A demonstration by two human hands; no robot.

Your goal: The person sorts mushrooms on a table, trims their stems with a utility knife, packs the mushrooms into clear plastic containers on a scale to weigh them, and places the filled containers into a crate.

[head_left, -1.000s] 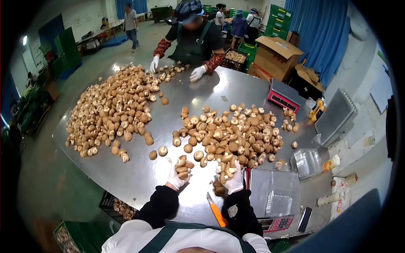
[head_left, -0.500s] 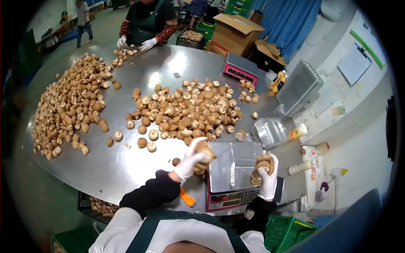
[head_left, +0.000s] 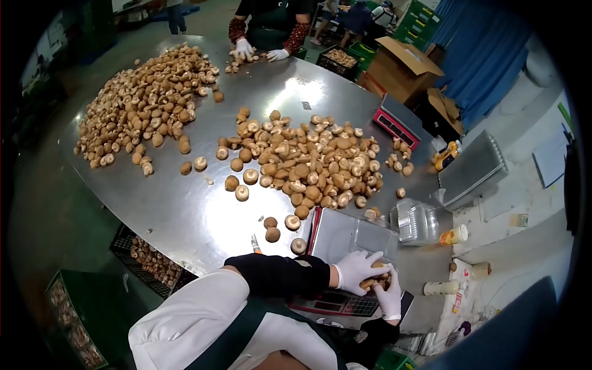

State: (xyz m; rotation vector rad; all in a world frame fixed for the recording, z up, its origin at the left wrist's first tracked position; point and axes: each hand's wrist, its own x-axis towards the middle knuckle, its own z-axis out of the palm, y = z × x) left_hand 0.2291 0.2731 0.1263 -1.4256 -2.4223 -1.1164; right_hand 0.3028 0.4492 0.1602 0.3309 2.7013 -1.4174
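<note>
My left hand [head_left: 359,272], in a white glove, curves around several brown mushrooms [head_left: 377,282] above the right part of the scale's tray. From the right, my right hand [head_left: 389,296], gloved too, closes on the same cluster, so the mushrooms sit between both hands. Beneath is the digital scale [head_left: 336,231] with a clear plastic box [head_left: 374,239] on its grey plate. Its keypad [head_left: 361,306] shows below my left wrist. A few loose mushrooms [head_left: 272,234] lie left of the scale. Beside my left sleeve, an orange-handled knife [head_left: 255,244] is partly covered.
A mushroom heap [head_left: 320,160] lies beyond the scale, a larger pile [head_left: 145,102] at far left. Clear boxes [head_left: 414,221] stand at right, near a second scale [head_left: 398,126]. A co-worker's gloved hands [head_left: 244,49] touch mushrooms across the table. A black crate [head_left: 126,237] sits below the edge.
My left hand has moved right from the scale's left side to join my right hand at the mushrooms. More loose mushrooms now lie left of the scale. The view has turned.
</note>
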